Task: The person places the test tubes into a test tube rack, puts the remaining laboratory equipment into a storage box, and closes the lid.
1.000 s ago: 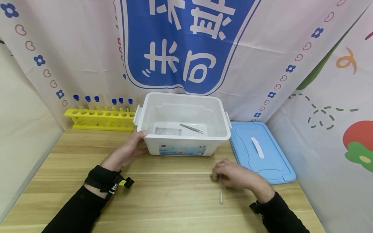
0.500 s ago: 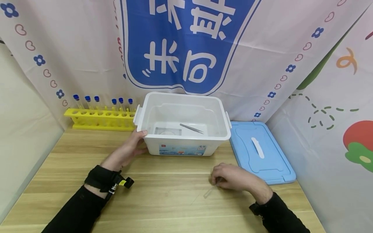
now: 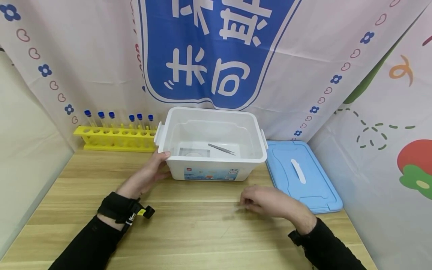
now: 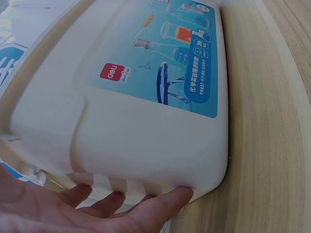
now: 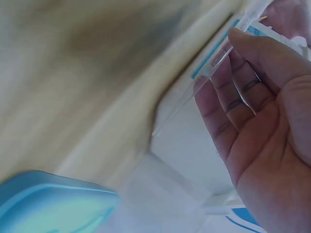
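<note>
The white storage box (image 3: pixel 207 168), with a blue printed label, stands open-topped in the middle of the head view. My left hand (image 3: pixel 150 172) holds its near left corner, thumb at the rim; in the left wrist view the fingers (image 4: pixel 160 206) lie against the end wall. My right hand (image 3: pixel 264 200) is above the table, right of the middle. Between thumb and fingertips it pinches a clear pipette (image 5: pixel 214 62), whose thin end points down-left in the right wrist view; it is blurred in the head view. Inside the box lie tweezers (image 3: pixel 221 149) and a flat greyish see-through rectangle (image 3: pixel 194 152).
A yellow rack (image 3: pixel 118 144) with several blue-capped test tubes (image 3: pixel 112 118) stands at the back left. Flat on the table (image 3: pixel 189 232), right of the box, lies a blue lid (image 3: pixel 303 180) with a white handle. A printed cloth (image 3: pixel 111 56) hangs behind.
My right hand has shifted slightly left and turned the pipette: its visible end swung from pointing toward me to pointing left. The left hand and the box look unmoved.
</note>
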The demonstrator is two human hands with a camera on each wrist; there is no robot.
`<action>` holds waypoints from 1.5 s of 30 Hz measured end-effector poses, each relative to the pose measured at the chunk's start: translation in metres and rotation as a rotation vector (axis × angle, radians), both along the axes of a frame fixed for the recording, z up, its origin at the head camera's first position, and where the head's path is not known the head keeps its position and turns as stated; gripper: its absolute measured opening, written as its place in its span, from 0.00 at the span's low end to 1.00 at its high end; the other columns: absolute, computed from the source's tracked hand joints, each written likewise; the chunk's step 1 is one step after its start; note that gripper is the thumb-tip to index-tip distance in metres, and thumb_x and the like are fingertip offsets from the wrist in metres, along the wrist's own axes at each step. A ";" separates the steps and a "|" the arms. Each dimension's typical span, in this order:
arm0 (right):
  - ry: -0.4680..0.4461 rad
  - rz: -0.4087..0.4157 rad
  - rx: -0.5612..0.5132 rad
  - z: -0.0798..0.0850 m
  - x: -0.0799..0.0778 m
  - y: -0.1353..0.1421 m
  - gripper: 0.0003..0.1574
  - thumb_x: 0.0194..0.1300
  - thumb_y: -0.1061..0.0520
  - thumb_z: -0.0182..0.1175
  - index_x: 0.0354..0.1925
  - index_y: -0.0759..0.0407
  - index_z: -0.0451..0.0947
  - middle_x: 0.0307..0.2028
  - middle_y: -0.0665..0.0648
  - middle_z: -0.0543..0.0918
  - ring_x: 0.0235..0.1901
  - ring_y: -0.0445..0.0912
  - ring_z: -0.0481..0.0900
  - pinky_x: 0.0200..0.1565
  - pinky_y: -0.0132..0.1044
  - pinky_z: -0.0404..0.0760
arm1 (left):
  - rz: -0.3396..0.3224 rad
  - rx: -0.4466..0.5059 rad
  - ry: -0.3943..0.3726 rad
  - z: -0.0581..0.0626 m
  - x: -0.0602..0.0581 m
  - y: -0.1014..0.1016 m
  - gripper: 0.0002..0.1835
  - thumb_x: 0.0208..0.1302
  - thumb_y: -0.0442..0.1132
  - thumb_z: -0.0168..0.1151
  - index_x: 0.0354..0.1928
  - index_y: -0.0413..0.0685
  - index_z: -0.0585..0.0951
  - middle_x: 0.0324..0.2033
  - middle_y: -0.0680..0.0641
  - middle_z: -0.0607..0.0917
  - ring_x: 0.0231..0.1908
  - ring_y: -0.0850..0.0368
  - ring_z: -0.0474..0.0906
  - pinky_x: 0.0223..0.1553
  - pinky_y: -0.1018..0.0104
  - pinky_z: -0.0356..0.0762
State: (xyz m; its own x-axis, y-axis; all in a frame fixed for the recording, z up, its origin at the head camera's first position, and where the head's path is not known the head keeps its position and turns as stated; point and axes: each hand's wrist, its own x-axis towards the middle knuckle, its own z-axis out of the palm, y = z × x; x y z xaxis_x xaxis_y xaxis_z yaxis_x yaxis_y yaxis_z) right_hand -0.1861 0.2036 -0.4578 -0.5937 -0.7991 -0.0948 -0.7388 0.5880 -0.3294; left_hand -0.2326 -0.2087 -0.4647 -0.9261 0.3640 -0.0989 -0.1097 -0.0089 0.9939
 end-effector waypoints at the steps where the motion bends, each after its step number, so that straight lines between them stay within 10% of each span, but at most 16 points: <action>1: 0.012 -0.001 0.003 0.004 0.000 -0.001 0.06 0.68 0.56 0.68 0.42 0.46 0.84 0.38 0.39 0.81 0.36 0.33 0.76 0.40 0.28 0.81 | -0.001 0.000 0.001 0.000 0.000 0.000 0.46 0.74 0.60 0.46 0.83 0.60 0.35 0.80 0.36 0.42 0.79 0.33 0.38 0.66 0.21 0.54; 30: 0.296 0.000 0.007 0.136 -0.015 -0.022 0.09 0.72 0.58 0.61 0.49 0.49 0.80 0.44 0.43 0.83 0.35 0.36 0.76 0.34 0.25 0.81 | -0.005 0.007 0.019 -0.001 0.002 0.000 0.45 0.75 0.58 0.45 0.83 0.58 0.36 0.79 0.35 0.46 0.79 0.33 0.38 0.67 0.21 0.52; 45: 0.337 -0.067 -0.093 0.170 -0.046 -0.040 0.11 0.72 0.59 0.61 0.52 0.54 0.79 0.44 0.47 0.82 0.43 0.40 0.78 0.44 0.33 0.83 | -0.001 0.004 0.022 -0.002 0.001 -0.001 0.45 0.74 0.60 0.47 0.83 0.62 0.37 0.79 0.36 0.45 0.79 0.33 0.39 0.66 0.21 0.53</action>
